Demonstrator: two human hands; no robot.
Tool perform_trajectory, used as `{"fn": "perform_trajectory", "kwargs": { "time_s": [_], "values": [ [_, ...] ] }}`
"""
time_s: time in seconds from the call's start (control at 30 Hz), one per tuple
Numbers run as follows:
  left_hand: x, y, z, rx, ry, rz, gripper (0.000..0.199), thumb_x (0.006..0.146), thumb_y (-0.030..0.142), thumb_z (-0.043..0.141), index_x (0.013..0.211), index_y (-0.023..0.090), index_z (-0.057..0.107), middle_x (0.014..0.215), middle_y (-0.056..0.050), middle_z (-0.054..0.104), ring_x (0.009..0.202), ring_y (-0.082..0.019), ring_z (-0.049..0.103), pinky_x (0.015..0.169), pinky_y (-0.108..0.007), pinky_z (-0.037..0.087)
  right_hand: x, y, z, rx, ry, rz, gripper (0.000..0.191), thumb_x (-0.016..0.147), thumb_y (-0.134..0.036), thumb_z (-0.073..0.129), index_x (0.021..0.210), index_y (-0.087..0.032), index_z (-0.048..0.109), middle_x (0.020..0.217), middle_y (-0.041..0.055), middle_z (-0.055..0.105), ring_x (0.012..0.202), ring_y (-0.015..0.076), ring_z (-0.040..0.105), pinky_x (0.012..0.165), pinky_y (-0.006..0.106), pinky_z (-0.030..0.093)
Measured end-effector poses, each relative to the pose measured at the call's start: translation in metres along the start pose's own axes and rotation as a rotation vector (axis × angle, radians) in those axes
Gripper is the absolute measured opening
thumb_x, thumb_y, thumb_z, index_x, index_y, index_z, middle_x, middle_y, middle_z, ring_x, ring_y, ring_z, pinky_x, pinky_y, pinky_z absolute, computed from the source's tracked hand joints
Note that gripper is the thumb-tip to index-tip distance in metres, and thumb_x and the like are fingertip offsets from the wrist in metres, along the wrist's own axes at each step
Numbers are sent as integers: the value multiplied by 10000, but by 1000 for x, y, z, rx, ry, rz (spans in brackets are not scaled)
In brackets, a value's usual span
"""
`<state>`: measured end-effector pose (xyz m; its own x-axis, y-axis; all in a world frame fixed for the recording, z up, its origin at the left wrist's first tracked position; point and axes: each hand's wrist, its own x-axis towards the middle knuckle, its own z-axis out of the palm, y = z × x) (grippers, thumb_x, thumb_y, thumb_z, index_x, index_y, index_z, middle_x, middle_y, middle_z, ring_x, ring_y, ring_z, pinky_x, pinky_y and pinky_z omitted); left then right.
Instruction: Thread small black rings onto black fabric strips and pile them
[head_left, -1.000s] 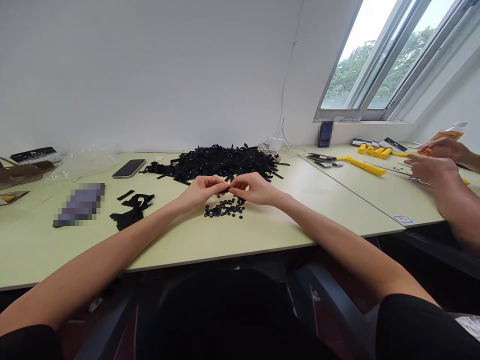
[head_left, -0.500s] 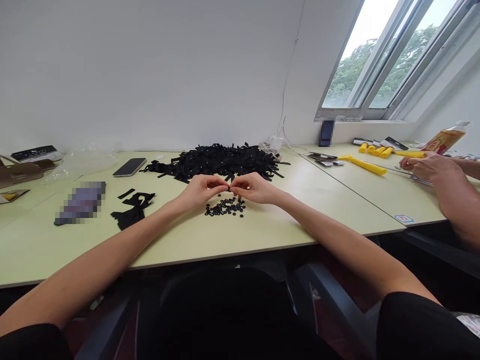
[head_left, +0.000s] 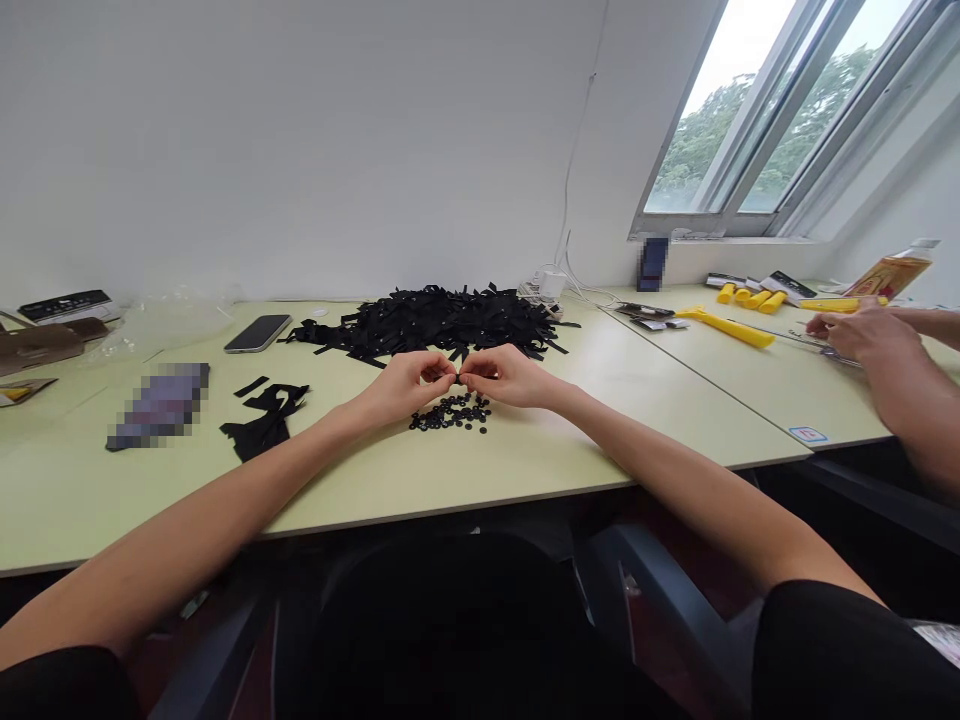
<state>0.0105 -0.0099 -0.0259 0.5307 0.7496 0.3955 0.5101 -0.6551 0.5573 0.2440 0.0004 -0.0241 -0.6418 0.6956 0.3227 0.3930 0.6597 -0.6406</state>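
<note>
My left hand (head_left: pixel 415 383) and my right hand (head_left: pixel 504 375) meet fingertip to fingertip above the table. Between their pinched fingers is a small black piece (head_left: pixel 457 379), mostly covered, so its exact kind is unclear. Just below lie many small black discs with holes (head_left: pixel 448 414), looking like washers or buttons, spread loosely on the tabletop. Behind both hands rises a large heap of short black fabric strips (head_left: pixel 457 318), some with small shiny dots. A smaller bunch of black strips (head_left: pixel 268 418) rests beside my left forearm.
On the pale green table (head_left: pixel 525 455) are a smartphone (head_left: pixel 259 334), a blurred-out item (head_left: pixel 159 405) and clear plastic (head_left: pixel 172 325) at left. To the right, a co-worker's hands (head_left: pixel 862 330) work near yellow-handled tools (head_left: pixel 731 328) and a bottle (head_left: pixel 896 270). White cables (head_left: pixel 574 285) run behind.
My two hands stay pinched together at the same spot, with only slight finger movement. The co-worker's hand at right has shifted slightly.
</note>
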Motion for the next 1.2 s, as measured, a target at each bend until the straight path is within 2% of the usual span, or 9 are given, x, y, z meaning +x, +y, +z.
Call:
{"fn": "perform_trajectory", "kwargs": {
  "time_s": [0.2,0.33,0.47,0.67,0.87,1.03,1.2],
  "values": [
    [1,-12,-16,187,-119,-25,314,959,447,584,998,199,773,940,-68,756,847,-214,674,743,-316,482,1,-3,-2,-35,79,-8,197,925,-296,582,831,-161,692,692,4,632,641,118,525,614,271,371],
    [0,-17,-23,191,-214,-58,311,939,458,616,1022,220,800,951,-73,754,841,-219,694,738,-315,494,1,-3,-4,-88,112,25,187,906,-286,582,796,-173,682,677,1,625,623,116,503,614,278,363],
    [1,-18,-20,209,-206,-34,288,955,433,603,978,219,795,953,-69,744,839,-213,688,748,-318,495,2,1,-4,-154,108,58,181,894,-271,573,770,-183,671,683,-1,638,601,113,480,606,287,341],
    [-1,-12,-9,192,-155,92,346,1017,446,537,1138,221,770,1018,-81,728,898,-215,679,810,-333,508,3,6,-4,-190,132,49,173,886,-256,573,776,-172,676,710,9,666,608,110,490,630,280,340],
    [-2,-7,3,225,-193,229,381,1060,418,473,1222,229,761,1069,-98,705,997,-234,653,869,-347,491,3,6,-4,-206,132,56,163,875,-233,571,777,-170,684,713,9,675,602,109,503,623,276,337],
    [-1,-6,-5,244,-167,153,330,1027,361,505,1138,218,781,1032,-89,729,948,-233,672,844,-348,496,2,5,-4,-189,123,62,179,888,-262,574,782,-173,688,726,13,681,607,112,501,620,279,333],
    [-1,-8,-14,310,-218,199,278,982,297,552,1053,251,817,1013,-75,745,935,-237,676,866,-374,467,3,6,-4,-186,124,64,174,885,-270,577,781,-178,683,733,15,683,614,117,504,629,286,341]
  ]
}}
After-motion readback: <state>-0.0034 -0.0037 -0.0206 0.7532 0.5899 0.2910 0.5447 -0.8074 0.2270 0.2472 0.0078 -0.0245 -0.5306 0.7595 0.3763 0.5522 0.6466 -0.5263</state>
